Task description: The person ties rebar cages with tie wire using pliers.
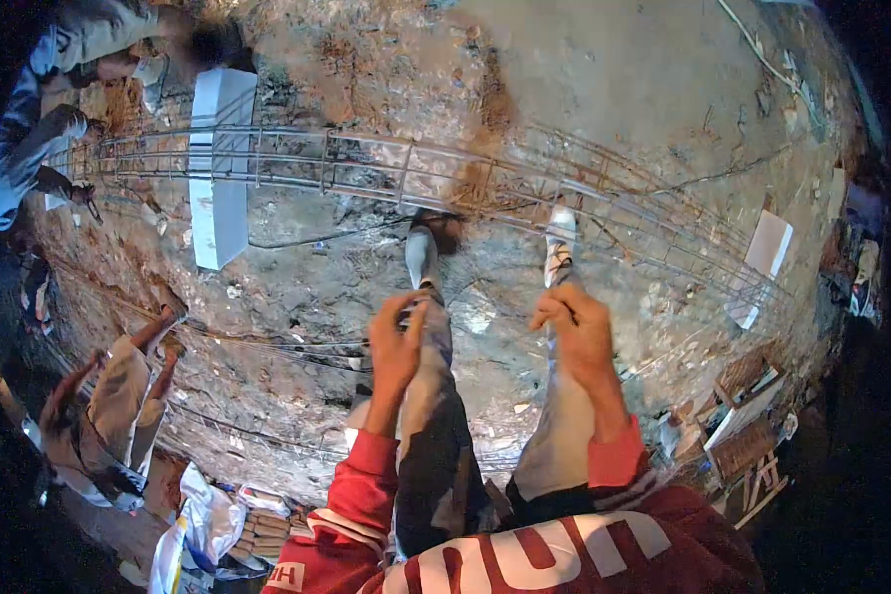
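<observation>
My left hand (pixel 397 342) is raised in front of my left leg, its fingers curled with thumb and fingertips close together. My right hand (pixel 576 322) is over my right shin, fingers bent inward and pinched. Whatever either hand might hold is too small to make out. Beyond my shoes lies a long rebar cage (pixel 406 170) of thin rods and square ties, running across the view. Neither hand touches it. The cage passes over a white block (pixel 220 168) at the left and a pale block (pixel 768 244) at the right.
Several people are at the left, one crouching (pixel 124 396) and another beside the cage's left end (pixel 30 158). Rods lie along the rough ground (pixel 297 297). Wooden pieces (pixel 747 416) are piled at the lower right; a white sack (pixel 208 515) lies at the lower left.
</observation>
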Available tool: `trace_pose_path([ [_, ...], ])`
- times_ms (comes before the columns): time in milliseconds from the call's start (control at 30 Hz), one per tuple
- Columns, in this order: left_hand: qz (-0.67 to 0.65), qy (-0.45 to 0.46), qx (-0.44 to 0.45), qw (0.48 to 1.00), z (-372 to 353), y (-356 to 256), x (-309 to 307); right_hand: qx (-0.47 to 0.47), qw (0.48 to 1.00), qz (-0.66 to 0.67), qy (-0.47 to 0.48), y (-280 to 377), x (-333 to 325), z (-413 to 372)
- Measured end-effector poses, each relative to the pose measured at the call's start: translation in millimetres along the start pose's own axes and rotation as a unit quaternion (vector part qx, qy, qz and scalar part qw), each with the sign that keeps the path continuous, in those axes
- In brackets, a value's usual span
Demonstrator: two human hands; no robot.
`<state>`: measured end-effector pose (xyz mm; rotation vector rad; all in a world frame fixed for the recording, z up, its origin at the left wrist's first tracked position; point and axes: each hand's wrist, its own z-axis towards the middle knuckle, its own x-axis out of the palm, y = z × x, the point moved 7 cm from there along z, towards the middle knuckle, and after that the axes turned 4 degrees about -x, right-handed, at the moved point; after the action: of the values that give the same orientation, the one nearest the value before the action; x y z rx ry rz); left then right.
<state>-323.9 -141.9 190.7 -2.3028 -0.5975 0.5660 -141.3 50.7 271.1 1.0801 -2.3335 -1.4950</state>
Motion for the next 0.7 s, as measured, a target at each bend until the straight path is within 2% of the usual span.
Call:
trace_pose_path([
  [33, 0.089, 0.001, 0.037, 0.995, -1, -36, 4, 0.026, 0.999, -0.026, -0.011, 4, 16, -2],
  [67, 0.092, 0.005, 0.036, 0.995, 6, -35, 8, 0.030, 0.999, -0.024, -0.014, 1, 28, -4],
  [133, 0.177, -0.009, 0.092, 0.980, 23, -35, 21, 0.106, 0.992, -0.058, -0.047, -26, 39, -10],
  [200, 0.233, -0.043, 0.239, 0.942, 50, -38, 43, 0.121, 0.990, -0.022, -0.069, -70, 49, -19],
  [267, 0.270, -0.023, 0.288, 0.919, 94, -18, 76, 0.166, 0.980, -0.008, -0.110, -108, 50, -26],
  [333, 0.308, 0.004, 0.328, 0.893, 133, -11, 103, 0.191, 0.975, 0.015, -0.112, -145, 55, -26],
  [400, 0.331, 0.053, 0.286, 0.898, 170, -5, 125, 0.328, 0.918, 0.151, -0.163, -188, 67, -27],
  [467, 0.370, 0.155, 0.228, 0.887, 216, 40, 151, 0.307, 0.909, 0.222, -0.176, -209, 81, -9],
  [500, 0.381, 0.168, 0.220, 0.882, 222, 48, 152, 0.312, 0.896, 0.248, -0.193, -219, 88, 1],
  [533, 0.434, 0.224, 0.184, 0.853, 227, 53, 156, 0.322, 0.889, 0.259, -0.196, -233, 96, 9],
  [567, 0.484, 0.276, 0.150, 0.817, 235, 64, 157, 0.265, 0.905, 0.269, -0.194, -239, 101, 24],
  [600, 0.494, 0.283, 0.148, 0.809, 244, 73, 152, 0.206, 0.919, 0.276, -0.192, -243, 104, 37],
  [700, 0.458, 0.283, 0.198, 0.819, 257, 80, 144, 0.220, 0.909, 0.306, -0.178, -260, 112, 63],
])
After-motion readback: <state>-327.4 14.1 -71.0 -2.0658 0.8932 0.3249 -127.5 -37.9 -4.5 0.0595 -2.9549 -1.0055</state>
